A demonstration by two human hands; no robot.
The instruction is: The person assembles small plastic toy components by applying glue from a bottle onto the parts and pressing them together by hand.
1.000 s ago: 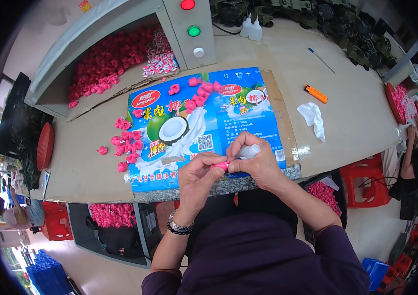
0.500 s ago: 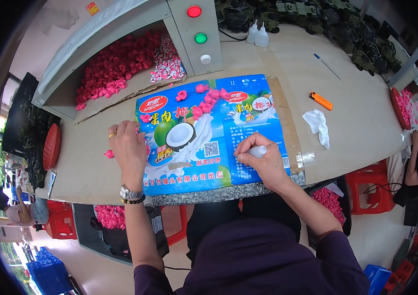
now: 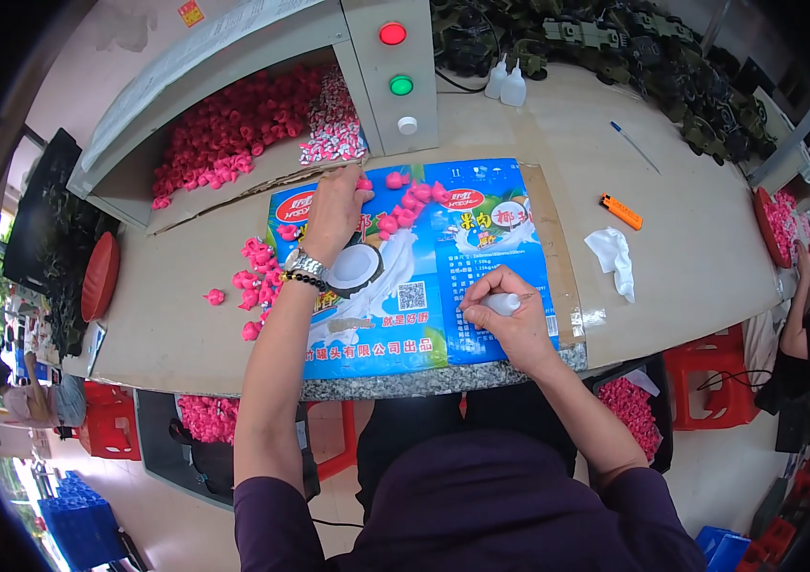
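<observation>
My left hand (image 3: 336, 212) reaches over the blue printed cardboard sheet (image 3: 376, 360). Its fingertips are closed around a small pink plastic piece (image 3: 364, 185) near the sheet's far edge. Loose pink pieces (image 3: 412, 198) lie just right of those fingers. Another group of pink pieces (image 3: 250, 280) rests along the sheet's left edge, beside my left forearm. Over the right part of the sheet, my right hand (image 3: 517, 329) is wrapped around a small white squeeze bottle (image 3: 502, 303), tilted, with its tip pointing left.
A grey machine housing (image 3: 390, 91) stands at the back left, with pink pieces (image 3: 233, 124) heaped in its opening. Two white bottles (image 3: 512, 88), a pen (image 3: 634, 146), an orange lighter (image 3: 621, 212) and crumpled tissue (image 3: 612, 260) are on the table. Another person's hands (image 3: 802, 276) work at far right.
My left hand has moved from the sheet's left edge up and right to a pink piece at the far edge, uncovering the group on the left. My right hand keeps the bottle nearly still.
</observation>
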